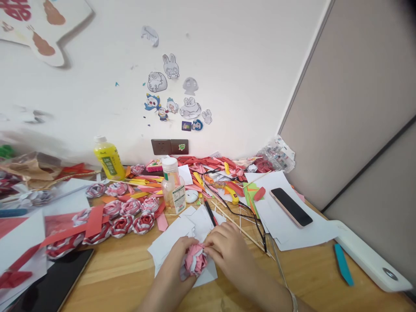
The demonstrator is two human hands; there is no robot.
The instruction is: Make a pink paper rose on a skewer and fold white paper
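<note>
A pink and white paper flower (195, 260) sits between my two hands near the table's front edge. My left hand (177, 268) is wrapped round its left side, with the thumb below and the fingers above. On the flower's upper right edge, my right hand (225, 249) pinches a petal between thumb and fingers. White paper sheets (172, 238) lie beneath and behind the flower. Just behind my right hand, a black pen (209, 213) rests on the paper.
Finished paper roses (131, 207) lie at left, by a dark tablet (58, 281). Two bottles, one yellow (109, 160) and one clear (173, 190), stand behind. A phone (290, 207), a teal cutter (343, 264) and a white bar (367, 255) lie at right.
</note>
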